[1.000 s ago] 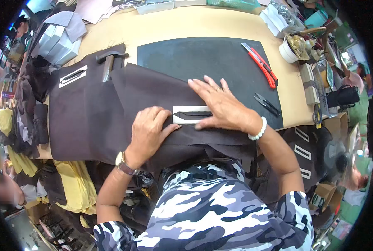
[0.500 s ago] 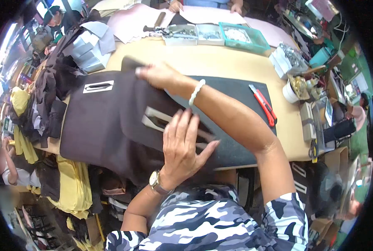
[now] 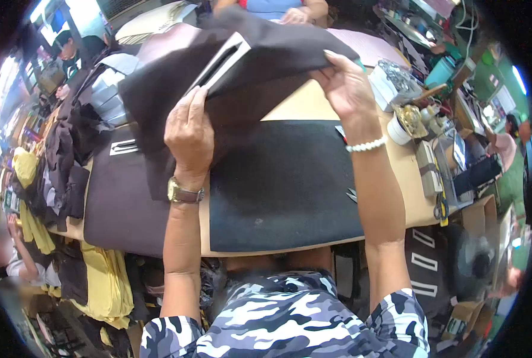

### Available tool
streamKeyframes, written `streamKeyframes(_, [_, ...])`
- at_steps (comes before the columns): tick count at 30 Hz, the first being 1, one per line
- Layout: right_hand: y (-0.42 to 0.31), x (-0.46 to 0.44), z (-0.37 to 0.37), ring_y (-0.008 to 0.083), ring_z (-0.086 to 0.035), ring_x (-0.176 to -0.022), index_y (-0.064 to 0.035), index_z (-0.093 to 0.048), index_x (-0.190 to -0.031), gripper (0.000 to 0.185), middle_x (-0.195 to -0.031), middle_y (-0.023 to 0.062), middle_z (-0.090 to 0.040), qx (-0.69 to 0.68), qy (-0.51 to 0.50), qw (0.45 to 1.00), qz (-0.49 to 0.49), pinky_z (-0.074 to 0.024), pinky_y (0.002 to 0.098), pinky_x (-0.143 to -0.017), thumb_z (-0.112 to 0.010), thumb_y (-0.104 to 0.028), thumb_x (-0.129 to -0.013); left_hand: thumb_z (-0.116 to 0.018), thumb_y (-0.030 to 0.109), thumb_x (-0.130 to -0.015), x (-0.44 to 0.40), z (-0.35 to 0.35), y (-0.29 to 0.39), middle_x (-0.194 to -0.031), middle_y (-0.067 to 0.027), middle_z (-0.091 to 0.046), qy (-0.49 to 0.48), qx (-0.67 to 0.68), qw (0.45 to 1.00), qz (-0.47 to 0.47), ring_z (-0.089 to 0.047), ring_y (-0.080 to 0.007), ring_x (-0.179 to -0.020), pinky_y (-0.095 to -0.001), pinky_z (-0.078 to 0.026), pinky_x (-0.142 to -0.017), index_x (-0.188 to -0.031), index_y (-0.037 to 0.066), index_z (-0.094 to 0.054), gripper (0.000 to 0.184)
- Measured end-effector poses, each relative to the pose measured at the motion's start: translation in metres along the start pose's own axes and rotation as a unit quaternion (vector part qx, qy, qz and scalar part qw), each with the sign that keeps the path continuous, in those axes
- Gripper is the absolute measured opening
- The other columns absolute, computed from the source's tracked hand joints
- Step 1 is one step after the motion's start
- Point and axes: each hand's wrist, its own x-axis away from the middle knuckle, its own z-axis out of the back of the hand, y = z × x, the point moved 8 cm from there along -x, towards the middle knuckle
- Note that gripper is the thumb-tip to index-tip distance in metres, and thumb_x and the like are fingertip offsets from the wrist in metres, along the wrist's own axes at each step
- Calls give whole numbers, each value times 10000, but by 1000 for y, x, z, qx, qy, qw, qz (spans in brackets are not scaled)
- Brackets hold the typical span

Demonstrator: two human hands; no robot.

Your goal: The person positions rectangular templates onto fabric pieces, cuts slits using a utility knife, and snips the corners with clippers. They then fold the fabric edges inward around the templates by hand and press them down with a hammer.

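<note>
A dark brown fabric piece [image 3: 260, 77] is lifted above the table, with a pale-edged slot [image 3: 221, 62] running diagonally across it. My left hand [image 3: 189, 132] pinches it near the lower end of that slot. At its right edge, my right hand [image 3: 346, 88] grips the cloth between thumb and fingers. Below lies a black cutting mat [image 3: 284, 185]. Another dark fabric piece [image 3: 125, 209] rests flat at the left, its own pale-edged slot [image 3: 122, 147] partly covered by the raised cloth. My right wrist hides most of a red utility knife [image 3: 340, 133].
Across the table a person's hand [image 3: 295, 15] shows behind the raised cloth. Dark garments [image 3: 69, 149] and yellow cloth [image 3: 105, 280] hang along the left side. A white tub [image 3: 399, 130] and yellow-handled scissors [image 3: 441, 209] are at the right edge. Metal tips [image 3: 352, 195] poke out beside my right forearm.
The fabric piece has been lifted off the table and swung up and away from me. My left hand went from lying over it to gripping it; my right hand moved to the right.
</note>
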Motion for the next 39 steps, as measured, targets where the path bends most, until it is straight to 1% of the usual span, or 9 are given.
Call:
streamKeyframes(3, [-30, 38, 58, 192, -626, -895, -52, -453, -1161, 360, -1032, 93, -617, 88, 63, 990, 92, -537, 301, -714, -589, -4, -831, -608, -9, -764, 6, 15, 24, -1003, -69, -645, -11, -7, 997, -79, -619, -240, -921, -367, -476, -801, -1019, 69, -660, 272])
streamKeyframes(7, [-50, 128, 98, 177, -601, -886, 4, -322, -1325, 564, -1084, 124, -585, 335, 165, 910, 179, -499, 274, -754, -578, 28, -823, -634, 37, -773, 52, 24, 57, -956, -95, -661, -111, 61, 985, -119, -624, -239, -907, -371, -489, -795, -916, 60, -701, 159])
streamKeyframes(10, [-51, 184, 121, 249, -592, -918, 16, -437, -1264, 518, -1090, 182, -572, 684, 222, 692, 58, -477, 343, -793, -606, 28, -775, -628, 56, -777, 97, 28, 92, -987, -89, -652, -256, 141, 949, -117, -615, -240, -937, -381, -492, -815, -943, 63, -685, 176])
streamKeyframes(13, [-54, 200, 66, 308, -581, -936, -1, -503, -1208, 444, -1022, 180, -591, 840, 174, 448, 251, -465, 384, -831, -611, 5, -777, -611, 31, -752, 135, 27, 116, -1034, -91, -639, -353, 193, 910, -102, -602, -245, -971, -396, -489, -837, -1020, 73, -661, 275])
streamKeyframes(16, [-10, 188, 29, 299, -617, -851, -14, -625, -975, 192, -921, 146, -622, 708, -12, 681, 187, -487, 367, -771, -600, 1, -786, -616, 11, -710, 142, 25, 119, -1042, -111, -633, -375, 219, 899, -63, -602, -269, -960, -408, -483, -834, -1009, 56, -649, 304])
streamKeyframes(17, [13, 183, 24, 308, -625, -804, -5, -627, -945, 154, -889, 152, -623, 654, -83, 745, 105, -496, 362, -725, -600, -17, -793, -619, 9, -703, 142, 23, 119, -1042, -115, -631, -382, 226, 895, -47, -602, -275, -956, -410, -481, -832, -1004, 51, -646, 305])
streamKeyframes(21, [62, 179, 45, 266, -607, -803, 2, -635, -927, 182, -872, 119, -600, 719, -217, 658, 52, -484, 341, -714, -670, -37, -753, -660, 76, -748, 127, 15, 110, -988, -110, -632, -415, 284, 861, 77, -598, -275, -915, -384, -460, -803, -939, 49, -639, 195])
streamKeyframes(27, [65, 183, 69, 283, -578, -871, -12, -634, -981, 286, -952, 100, -576, 657, -188, 730, -16, -466, 357, -773, -713, -74, -714, -646, 156, -808, 127, -25, 113, -778, -78, -583, -479, 276, 825, 115, -560, -253, -770, -374, -391, -702, -830, 64, -614, 100])
streamKeyframes(39, [65, 190, 73, 281, -540, -908, -46, -609, -1015, 333, -960, 96, -547, 670, -184, 718, 41, -449, 382, -814, -718, -117, -709, -591, 111, -835, 126, -30, 130, -755, -108, -567, -504, 278, 814, 82, -544, -300, -771, -395, -394, -690, -809, 32, -526, 106])
